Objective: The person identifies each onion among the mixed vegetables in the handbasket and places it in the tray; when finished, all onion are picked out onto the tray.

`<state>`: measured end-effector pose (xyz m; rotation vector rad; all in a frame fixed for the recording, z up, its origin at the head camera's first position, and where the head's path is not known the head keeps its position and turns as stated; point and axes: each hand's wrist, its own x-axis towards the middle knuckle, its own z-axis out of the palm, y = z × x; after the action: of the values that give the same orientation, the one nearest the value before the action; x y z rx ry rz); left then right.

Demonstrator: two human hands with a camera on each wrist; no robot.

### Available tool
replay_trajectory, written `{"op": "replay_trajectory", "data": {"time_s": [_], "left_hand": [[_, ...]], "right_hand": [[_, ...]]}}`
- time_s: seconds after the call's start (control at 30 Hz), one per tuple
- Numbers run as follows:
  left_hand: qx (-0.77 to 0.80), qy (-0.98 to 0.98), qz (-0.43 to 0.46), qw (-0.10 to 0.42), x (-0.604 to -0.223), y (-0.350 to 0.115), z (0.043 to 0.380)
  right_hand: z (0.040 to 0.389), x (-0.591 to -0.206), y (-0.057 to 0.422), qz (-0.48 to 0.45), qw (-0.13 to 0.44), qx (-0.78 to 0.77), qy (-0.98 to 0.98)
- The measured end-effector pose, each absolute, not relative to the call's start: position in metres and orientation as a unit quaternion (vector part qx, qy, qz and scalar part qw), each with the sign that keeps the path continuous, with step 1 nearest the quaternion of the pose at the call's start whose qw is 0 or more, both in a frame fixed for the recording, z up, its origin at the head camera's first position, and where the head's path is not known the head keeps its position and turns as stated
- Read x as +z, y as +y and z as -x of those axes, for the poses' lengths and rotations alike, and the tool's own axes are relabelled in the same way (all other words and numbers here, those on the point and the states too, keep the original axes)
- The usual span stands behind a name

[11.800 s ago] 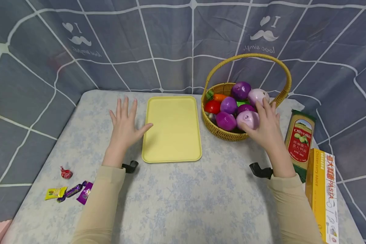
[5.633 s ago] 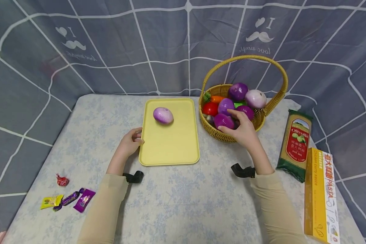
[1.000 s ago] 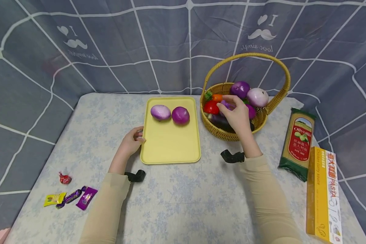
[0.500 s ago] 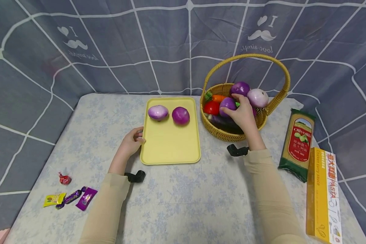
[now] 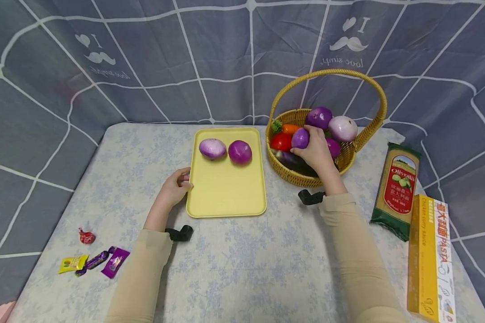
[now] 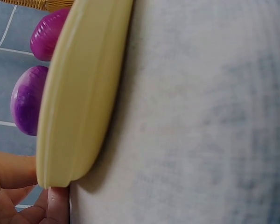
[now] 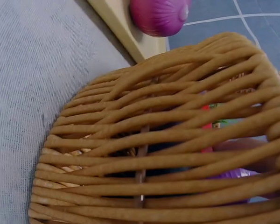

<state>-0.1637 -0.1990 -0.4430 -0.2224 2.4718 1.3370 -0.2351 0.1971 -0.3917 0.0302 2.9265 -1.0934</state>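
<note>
My left hand (image 5: 174,188) pinches the left rim of the yellow tray (image 5: 226,193), thumb above and fingers curled under it in the left wrist view. On the tray lie a pale purple onion (image 5: 212,149) and a magenta onion (image 5: 240,152). My right hand (image 5: 317,150) reaches into the wicker basket (image 5: 293,178) and grips a purple onion (image 5: 300,138) between thumb and fingers. Around it in the basket are a tomato (image 5: 280,141), a carrot (image 5: 290,129), a dark eggplant (image 5: 295,162) and several other onions. The basket's weave mostly hides this hand in the right wrist view.
The basket's tall handle (image 5: 327,72) arches over its contents. At the right lie a spaghetti pack (image 5: 399,190) and a yellow pasta box (image 5: 430,258). Several wrapped candies (image 5: 97,260) sit at the front left. A patterned cloth (image 5: 242,54) hangs behind the table.
Over the earlier frames, the pale and magenta onions went from basket to tray, and my left hand came down to the tray's rim. Just now my right fingers closed round the purple onion.
</note>
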Motion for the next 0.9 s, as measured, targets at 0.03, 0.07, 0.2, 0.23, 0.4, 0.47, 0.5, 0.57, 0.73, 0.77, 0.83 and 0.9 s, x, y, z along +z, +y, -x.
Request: {"op": "replay_trajectory", "data": {"time_s": [0.03, 0.07, 0.2, 0.23, 0.4, 0.47, 0.5, 0.57, 0.73, 0.77, 0.83, 0.9], "left_hand": [[0.468, 0.866, 0.078, 0.16, -0.4431, -0.1992, 0.1637], [0.468, 0.865, 0.078, 0.16, -0.4433, -0.1993, 0.1636], [0.47, 0.864, 0.081, 0.16, -0.4443, -0.1997, 0.1636], [0.47, 0.864, 0.082, 0.159, -0.4444, -0.1997, 0.1636], [0.465, 0.867, 0.081, 0.158, -0.4441, -0.1994, 0.1635], [0.463, 0.868, 0.08, 0.157, -0.444, -0.1989, 0.1637], [0.463, 0.869, 0.08, 0.157, -0.4439, -0.1988, 0.1639], [0.462, 0.869, 0.079, 0.156, -0.4442, -0.1985, 0.1644], [0.461, 0.87, 0.078, 0.155, -0.4447, -0.1992, 0.1647], [0.461, 0.87, 0.078, 0.154, -0.4446, -0.1994, 0.1646], [0.461, 0.871, 0.078, 0.154, -0.4447, -0.1995, 0.1643], [0.462, 0.87, 0.078, 0.154, -0.4445, -0.1994, 0.1641]], "right_hand": [[0.2356, -0.3918, 0.1971, -0.006, 0.01, -0.345, 0.938], [0.2359, -0.3919, 0.1969, -0.002, 0.011, -0.34, 0.94], [0.2366, -0.3922, 0.1965, 0.008, 0.004, -0.32, 0.947], [0.2367, -0.3923, 0.1963, 0.009, 0.002, -0.316, 0.949], [0.2364, -0.3928, 0.1966, 0.007, -0.008, -0.308, 0.951], [0.2362, -0.3932, 0.1971, 0.008, -0.01, -0.304, 0.952], [0.2361, -0.3933, 0.1974, 0.008, -0.011, -0.303, 0.953], [0.236, -0.3941, 0.1976, 0.01, -0.016, -0.3, 0.954], [0.2347, -0.3935, 0.1969, 0.011, -0.03, -0.31, 0.95], [0.2339, -0.3926, 0.1967, 0.009, -0.032, -0.316, 0.948], [0.2318, -0.3903, 0.1965, 0.003, -0.038, -0.333, 0.942], [0.2292, -0.3872, 0.1961, -0.005, -0.046, -0.351, 0.935]]}}
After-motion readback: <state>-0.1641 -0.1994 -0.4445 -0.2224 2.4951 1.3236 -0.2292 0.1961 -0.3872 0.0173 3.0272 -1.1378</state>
